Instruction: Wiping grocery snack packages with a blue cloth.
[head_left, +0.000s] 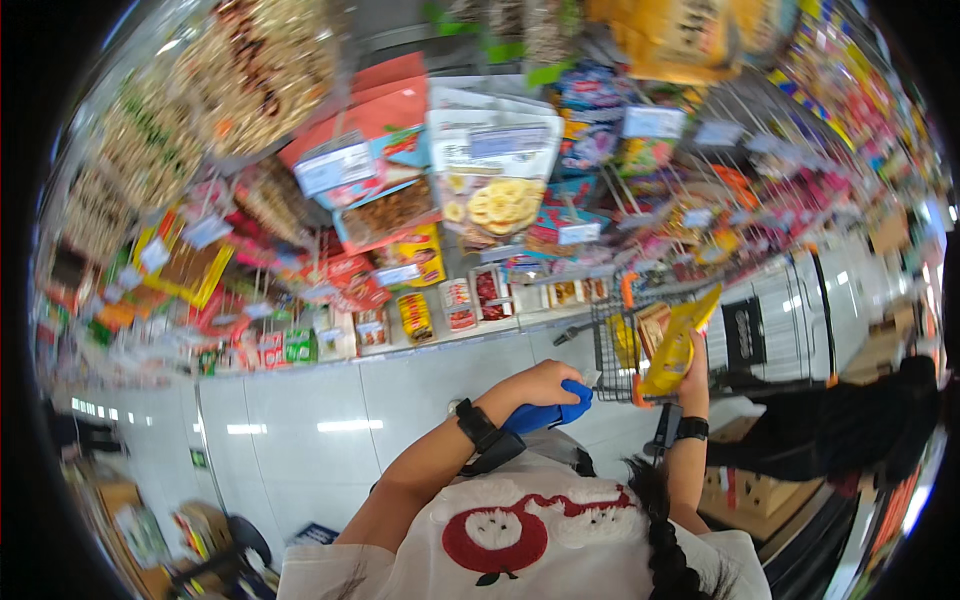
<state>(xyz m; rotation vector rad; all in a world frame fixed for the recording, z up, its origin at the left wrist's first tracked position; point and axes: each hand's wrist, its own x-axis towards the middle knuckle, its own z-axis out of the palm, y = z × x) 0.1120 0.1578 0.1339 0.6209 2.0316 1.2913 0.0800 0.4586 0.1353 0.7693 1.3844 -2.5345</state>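
My right hand (697, 373) grips a yellow snack bag (676, 349) by its edge, over the right side of a black wire shopping cart basket (613, 379) with orange corner pieces. Inside the basket, a brown and cream package (653, 330) and another yellow package (624, 341) partly show behind the bag. My left hand (551, 384) is closed on a blue fabric item (559, 411) in front of my body, left of the basket. A small clear piece (592, 377) shows by its fingertips. Both wrists wear black straps.
Snack shelves (450, 341) curve across the front, with hanging bags such as a white banana-chip pouch (495, 165). At the right stands another cart (814, 322) beside a person in dark clothing (840, 420). Cardboard boxes (757, 487) sit at the lower right.
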